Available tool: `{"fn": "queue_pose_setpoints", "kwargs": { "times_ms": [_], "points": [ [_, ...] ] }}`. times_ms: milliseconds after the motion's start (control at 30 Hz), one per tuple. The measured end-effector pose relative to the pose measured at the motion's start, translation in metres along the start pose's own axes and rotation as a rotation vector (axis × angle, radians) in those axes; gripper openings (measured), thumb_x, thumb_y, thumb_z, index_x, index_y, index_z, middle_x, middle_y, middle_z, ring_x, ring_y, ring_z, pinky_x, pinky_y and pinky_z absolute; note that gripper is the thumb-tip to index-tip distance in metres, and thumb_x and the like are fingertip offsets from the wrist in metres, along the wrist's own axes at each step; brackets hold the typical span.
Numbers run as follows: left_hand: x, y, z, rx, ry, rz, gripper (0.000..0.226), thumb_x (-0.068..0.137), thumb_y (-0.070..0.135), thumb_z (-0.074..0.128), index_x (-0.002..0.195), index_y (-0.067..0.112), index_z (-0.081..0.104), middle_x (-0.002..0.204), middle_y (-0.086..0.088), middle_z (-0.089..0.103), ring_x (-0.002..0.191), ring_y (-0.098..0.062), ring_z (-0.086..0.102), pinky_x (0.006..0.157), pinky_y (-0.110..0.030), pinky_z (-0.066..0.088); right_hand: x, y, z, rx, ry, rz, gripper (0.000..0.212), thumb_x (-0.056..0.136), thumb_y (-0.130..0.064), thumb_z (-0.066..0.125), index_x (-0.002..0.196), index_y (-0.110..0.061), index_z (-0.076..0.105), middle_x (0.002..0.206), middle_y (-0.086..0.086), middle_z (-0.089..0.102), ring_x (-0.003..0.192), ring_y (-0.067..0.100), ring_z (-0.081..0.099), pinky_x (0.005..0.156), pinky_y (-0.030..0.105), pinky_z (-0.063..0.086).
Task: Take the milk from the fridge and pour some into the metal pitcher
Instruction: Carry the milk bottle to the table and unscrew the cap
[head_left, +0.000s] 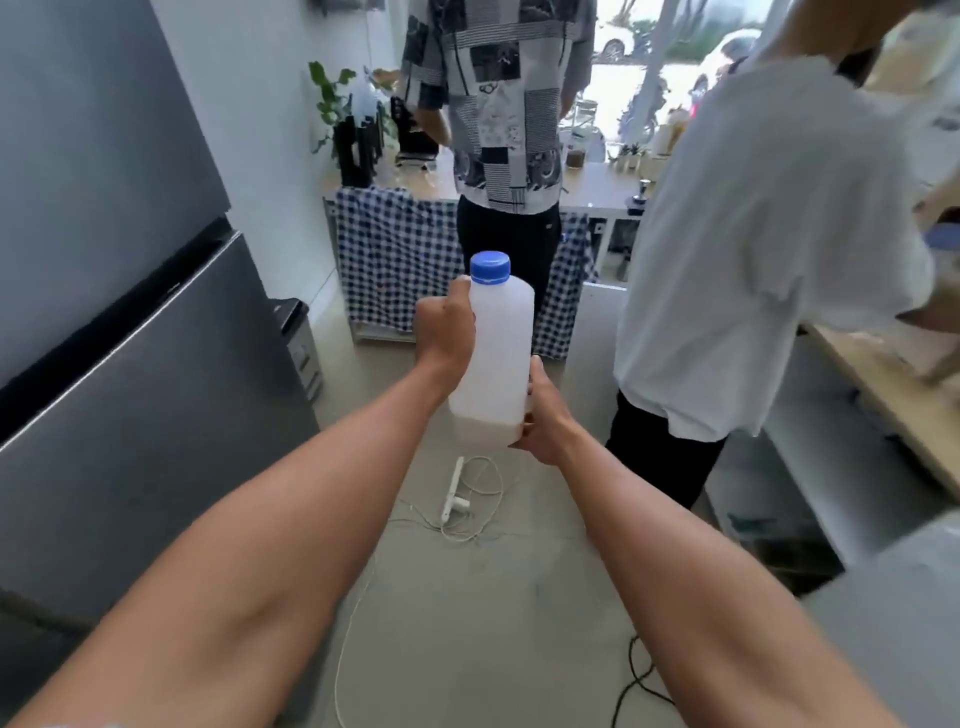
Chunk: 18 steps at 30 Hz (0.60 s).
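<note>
A translucent white milk bottle (496, 353) with a blue screw cap (490, 267) stands upright in front of me, with only a little milk at its bottom. My left hand (445, 327) grips its upper left side. Under the lower right corner, my right hand (543, 415) holds and supports the base. The grey fridge (130, 322) stands to my left with its doors closed. No metal pitcher shows in the view.
A person in a patterned shirt (498, 98) stands ahead at a counter draped with a checked cloth (395, 265). A person in a white shirt (769, 249) stands close on the right by a wooden counter (883, 400). White and black cables (467, 499) lie on the floor.
</note>
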<state>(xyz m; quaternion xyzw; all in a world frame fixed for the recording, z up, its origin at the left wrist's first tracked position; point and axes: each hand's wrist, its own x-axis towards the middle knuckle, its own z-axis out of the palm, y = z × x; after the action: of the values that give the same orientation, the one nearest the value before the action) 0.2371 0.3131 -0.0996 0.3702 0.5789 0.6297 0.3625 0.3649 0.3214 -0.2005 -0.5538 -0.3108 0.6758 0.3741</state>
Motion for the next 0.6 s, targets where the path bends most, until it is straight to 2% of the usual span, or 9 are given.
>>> {"fn": "queue_pose_setpoints", "kwargs": {
  "times_ms": [100, 200, 233, 333, 400, 467, 500, 600],
  "points": [
    [-0.014, -0.004, 0.058, -0.029, -0.16, -0.036, 0.069, 0.096, 0.028, 0.057, 0.03, 0.018, 0.04, 0.038, 0.005, 0.042, 0.037, -0.016, 0.036, 0.046, -0.029, 0.028, -0.019, -0.006, -0.058, 0.085, 0.083, -0.034, 0.064, 0.087, -0.081, 0.043, 0.109, -0.026, 0.067, 0.109, 0.004, 0.074, 0.098, 0.027, 0.069, 0.083, 0.048, 0.06],
    [-0.04, -0.004, 0.116, -0.07, -0.343, -0.031, 0.073, 0.098, 0.026, 0.056, 0.029, 0.019, 0.036, 0.038, 0.007, 0.037, 0.034, -0.011, 0.031, 0.044, -0.026, 0.024, -0.044, -0.011, -0.117, 0.156, 0.173, -0.077, 0.071, 0.079, -0.08, 0.052, 0.115, -0.022, 0.07, 0.103, 0.003, 0.075, 0.09, 0.026, 0.07, 0.07, 0.04, 0.061],
    [-0.052, -0.004, 0.134, -0.086, -0.393, -0.034, 0.073, 0.099, 0.025, 0.055, 0.029, 0.02, 0.035, 0.038, 0.007, 0.036, 0.035, -0.011, 0.029, 0.044, -0.026, 0.023, -0.054, -0.012, -0.135, 0.178, 0.187, -0.097, 0.071, 0.075, -0.079, 0.055, 0.117, -0.023, 0.071, 0.104, 0.004, 0.076, 0.091, 0.027, 0.071, 0.071, 0.04, 0.06],
    [-0.09, -0.001, 0.186, -0.089, -0.507, -0.058, 0.072, 0.097, 0.029, 0.056, 0.029, 0.02, 0.038, 0.039, 0.007, 0.037, 0.04, -0.015, 0.031, 0.045, -0.027, 0.022, -0.085, -0.014, -0.187, 0.267, 0.244, -0.183, 0.055, 0.07, -0.071, 0.066, 0.102, -0.028, 0.077, 0.102, 0.003, 0.078, 0.095, 0.026, 0.074, 0.089, 0.049, 0.058],
    [-0.119, 0.001, 0.22, -0.084, -0.58, -0.065, 0.069, 0.095, 0.032, 0.058, 0.029, 0.02, 0.042, 0.04, 0.006, 0.039, 0.043, -0.017, 0.032, 0.047, -0.029, 0.024, -0.106, -0.013, -0.223, 0.32, 0.327, -0.214, 0.06, 0.076, -0.07, 0.066, 0.114, -0.025, 0.072, 0.11, 0.006, 0.077, 0.104, 0.028, 0.072, 0.097, 0.05, 0.054],
    [-0.152, 0.003, 0.253, -0.085, -0.634, -0.063, 0.066, 0.093, 0.032, 0.059, 0.03, 0.018, 0.045, 0.04, 0.004, 0.04, 0.044, -0.019, 0.032, 0.048, -0.03, 0.025, -0.128, -0.01, -0.261, 0.367, 0.412, -0.206, 0.061, 0.087, -0.071, 0.056, 0.121, -0.022, 0.069, 0.117, 0.009, 0.074, 0.11, 0.031, 0.068, 0.1, 0.051, 0.051],
    [-0.169, 0.005, 0.269, -0.073, -0.66, -0.059, 0.064, 0.092, 0.033, 0.059, 0.031, 0.018, 0.047, 0.04, 0.003, 0.042, 0.045, -0.021, 0.034, 0.048, -0.03, 0.027, -0.14, -0.007, -0.281, 0.392, 0.457, -0.204, 0.059, 0.09, -0.071, 0.052, 0.118, -0.021, 0.07, 0.115, 0.009, 0.074, 0.108, 0.031, 0.068, 0.096, 0.05, 0.053],
    [-0.227, 0.007, 0.317, -0.058, -0.754, -0.048, 0.051, 0.093, 0.036, 0.055, 0.045, 0.019, 0.05, 0.042, 0.005, 0.046, 0.046, -0.02, 0.039, 0.049, -0.029, 0.03, -0.182, 0.002, -0.342, 0.426, 0.549, -0.207, 0.052, 0.093, -0.071, 0.047, 0.101, -0.024, 0.067, 0.096, 0.005, 0.075, 0.091, 0.028, 0.069, 0.071, 0.041, 0.058]
  ]
}}
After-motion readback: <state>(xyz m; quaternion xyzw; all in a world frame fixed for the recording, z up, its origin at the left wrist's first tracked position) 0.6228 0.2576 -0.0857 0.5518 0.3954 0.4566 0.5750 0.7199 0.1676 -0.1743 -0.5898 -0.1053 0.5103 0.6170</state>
